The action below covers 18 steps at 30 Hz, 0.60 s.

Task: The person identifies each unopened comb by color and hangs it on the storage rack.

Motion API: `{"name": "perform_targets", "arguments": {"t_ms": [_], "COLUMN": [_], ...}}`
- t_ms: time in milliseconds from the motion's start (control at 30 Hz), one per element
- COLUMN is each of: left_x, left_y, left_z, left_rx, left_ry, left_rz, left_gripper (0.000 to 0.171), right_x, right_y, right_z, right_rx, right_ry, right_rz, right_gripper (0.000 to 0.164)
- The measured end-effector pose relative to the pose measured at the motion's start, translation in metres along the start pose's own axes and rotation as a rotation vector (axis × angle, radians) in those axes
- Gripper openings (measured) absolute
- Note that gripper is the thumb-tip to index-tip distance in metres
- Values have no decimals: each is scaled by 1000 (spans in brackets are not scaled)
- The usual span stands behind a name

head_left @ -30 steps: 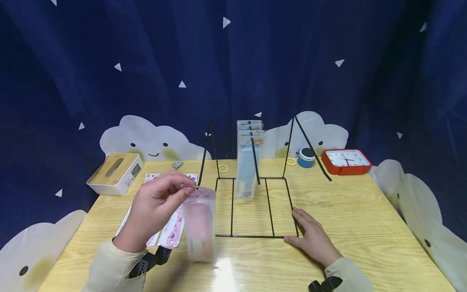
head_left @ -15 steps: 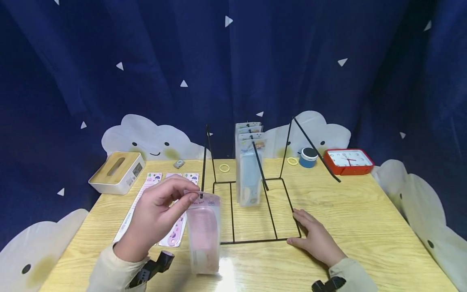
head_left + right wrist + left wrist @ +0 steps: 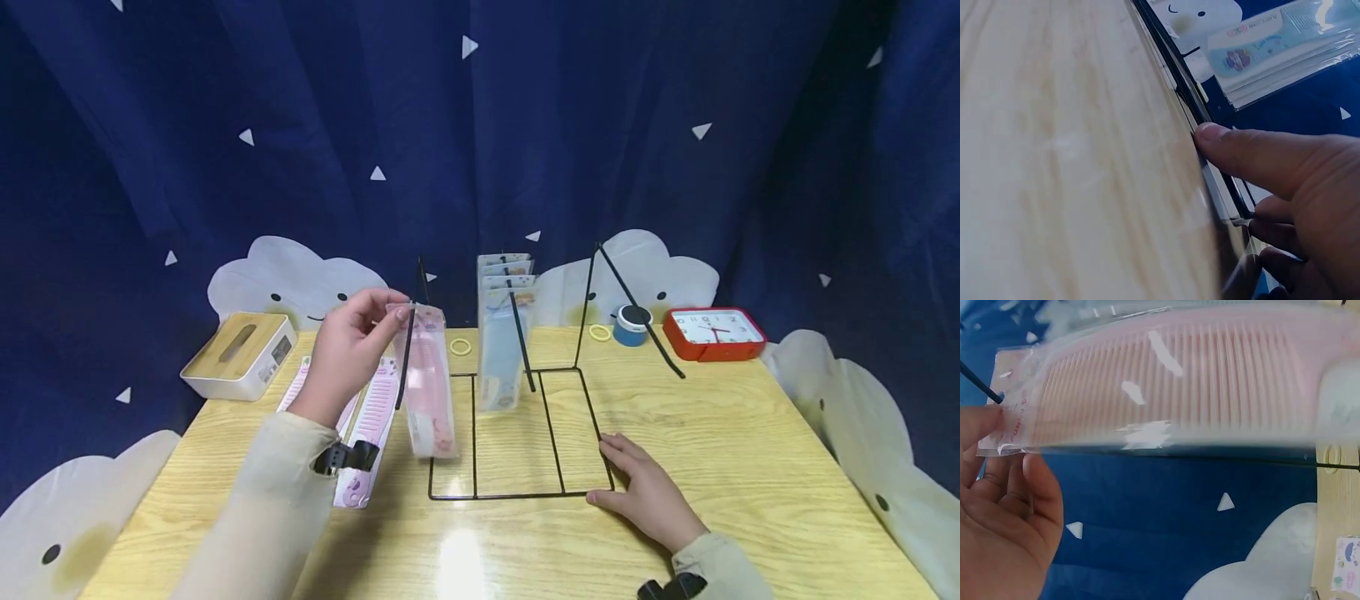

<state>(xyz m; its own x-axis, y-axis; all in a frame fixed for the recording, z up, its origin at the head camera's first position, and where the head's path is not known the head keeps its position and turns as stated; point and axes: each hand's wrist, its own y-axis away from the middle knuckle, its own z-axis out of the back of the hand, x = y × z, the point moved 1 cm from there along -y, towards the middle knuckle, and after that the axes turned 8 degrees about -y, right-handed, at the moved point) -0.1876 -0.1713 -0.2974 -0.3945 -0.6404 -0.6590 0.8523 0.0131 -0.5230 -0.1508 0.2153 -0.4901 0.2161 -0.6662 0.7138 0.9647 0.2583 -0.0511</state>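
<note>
My left hand [image 3: 348, 346] pinches the top of a clear packet holding a pink comb [image 3: 429, 375]. The left prong [image 3: 404, 358] of a black wire display rack [image 3: 517, 497] passes through the packet's header, and the packet hangs down from there. In the left wrist view the pink comb [image 3: 1172, 387] fills the upper part, with the left hand [image 3: 1007, 500] at its header. On the middle prong hang several packets with blue combs [image 3: 502, 350]. My right hand [image 3: 648, 492] rests at the rack base's front right corner, thumb and fingertips touching the wire. The right prong [image 3: 641, 312] is bare.
Pink comb packs [image 3: 367, 433] lie on the table left of the rack. Behind stand a tissue box [image 3: 240, 358], a small grey item [image 3: 367, 337], yellow rings [image 3: 460, 347], a blue round container [image 3: 631, 327] and a red clock [image 3: 714, 334].
My left hand has moved up and away from me, sliding the pink comb packet back along the left prong from its front end. The right hand has stayed at the rack's corner.
</note>
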Motion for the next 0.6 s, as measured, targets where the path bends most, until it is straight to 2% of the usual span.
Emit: {"name": "perform_targets", "arguments": {"t_ms": [100,267,400,600], "left_x": [6,16,22,24], "left_y": [-21,-45,-54,-56], "left_z": [-4,-8,-9,-12], "left_rx": [29,56,67,71], "left_ry": [-14,-21,-10,22], "left_rz": [27,50,42,38], "left_gripper": [22,23,23,27], "right_x": [0,0,-1,-1], "right_y": [2,3,3,4], "right_z": [0,-3,-4,-3], "right_rx": [-15,-27,-23,-36], "right_ry": [3,0,0,3], "right_rz": [23,40,29,33], "right_gripper": [86,83,83,82]}}
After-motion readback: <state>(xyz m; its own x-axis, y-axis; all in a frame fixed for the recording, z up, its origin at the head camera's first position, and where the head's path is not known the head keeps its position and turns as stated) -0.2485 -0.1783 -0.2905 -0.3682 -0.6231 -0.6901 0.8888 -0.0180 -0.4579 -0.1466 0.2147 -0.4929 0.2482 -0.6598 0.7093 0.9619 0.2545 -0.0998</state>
